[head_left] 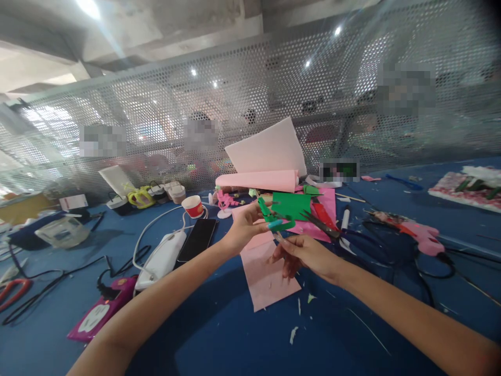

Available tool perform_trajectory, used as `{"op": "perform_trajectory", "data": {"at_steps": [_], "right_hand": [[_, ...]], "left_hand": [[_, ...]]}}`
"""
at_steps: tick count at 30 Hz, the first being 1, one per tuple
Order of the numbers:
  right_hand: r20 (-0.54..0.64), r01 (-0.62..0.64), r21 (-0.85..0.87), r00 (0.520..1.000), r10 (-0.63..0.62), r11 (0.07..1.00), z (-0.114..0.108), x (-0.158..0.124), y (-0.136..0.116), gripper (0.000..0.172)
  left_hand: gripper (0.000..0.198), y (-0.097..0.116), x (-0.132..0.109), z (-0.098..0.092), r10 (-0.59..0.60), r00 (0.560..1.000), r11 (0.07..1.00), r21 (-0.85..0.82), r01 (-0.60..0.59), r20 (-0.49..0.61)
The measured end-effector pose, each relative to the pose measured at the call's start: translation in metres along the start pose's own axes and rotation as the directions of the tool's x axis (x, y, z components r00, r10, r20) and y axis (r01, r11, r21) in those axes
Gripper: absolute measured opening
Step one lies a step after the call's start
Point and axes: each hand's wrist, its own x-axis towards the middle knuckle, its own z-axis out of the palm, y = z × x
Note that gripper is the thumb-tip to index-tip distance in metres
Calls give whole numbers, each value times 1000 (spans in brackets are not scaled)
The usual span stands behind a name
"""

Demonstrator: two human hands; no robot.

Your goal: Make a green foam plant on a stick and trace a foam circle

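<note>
My left hand [247, 228] is closed, pinching a curled green craft-foam or paper piece [287, 225] between thumb and fingers. Close below it, my right hand [303, 254] has its thumb and forefinger pressed together by the green piece's lower edge; what they hold, if anything, is too small to make out. Under both hands lies a pale pink sheet [260, 290]. Just behind them are a flat green sheet [295, 204] and scissors [323, 225] with dark blades.
A phone [199, 239], a white power strip [166, 256] and a red paper cup [193, 207] stand left. To the right is a pink glue gun [425, 237] with cables. Behind lie a pink roll [258, 180] and a perforated metal screen [164, 120]. Scraps dot the blue table [219, 334].
</note>
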Motion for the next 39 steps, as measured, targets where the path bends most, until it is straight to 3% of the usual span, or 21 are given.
{"op": "perform_trajectory", "data": {"at_steps": [4,8,11,14,17,22,29,36,39], "right_hand": [[-6,0,-6,1000,0,1000,0,0,1,50],[-29,0,-3,1000,0,1000,-1,1,5,52],[-44,-4,-5,999,4,1000,0,2,7,52],[-53,14,-8,998,-15,1000,1,2,6,52],[-70,27,-22,997,-28,999,2,2,6,53],[-65,11,-38,998,-13,999,2,4,10,53],[-69,-29,-59,997,25,998,3,5,12,53],[-15,3,60,1000,-2,998,1,3,11,52],[16,8,70,1000,-9,998,0,4,13,50]], "left_hand": [[68,2,2,-4,-23,999,994,-107,27,37],[80,14,-4,1,-54,982,964,-246,99,182],[81,20,-7,5,-36,975,953,-287,100,218],[80,19,-5,4,-19,992,968,-245,50,127],[81,12,1,-1,15,1000,995,-100,-15,2],[70,9,3,-4,-76,997,997,-7,76,-18],[66,14,2,-7,-96,995,979,-181,96,10],[52,12,10,-16,34,973,957,-274,-98,-229],[46,12,11,-19,-9,976,952,-300,-59,-220]]}}
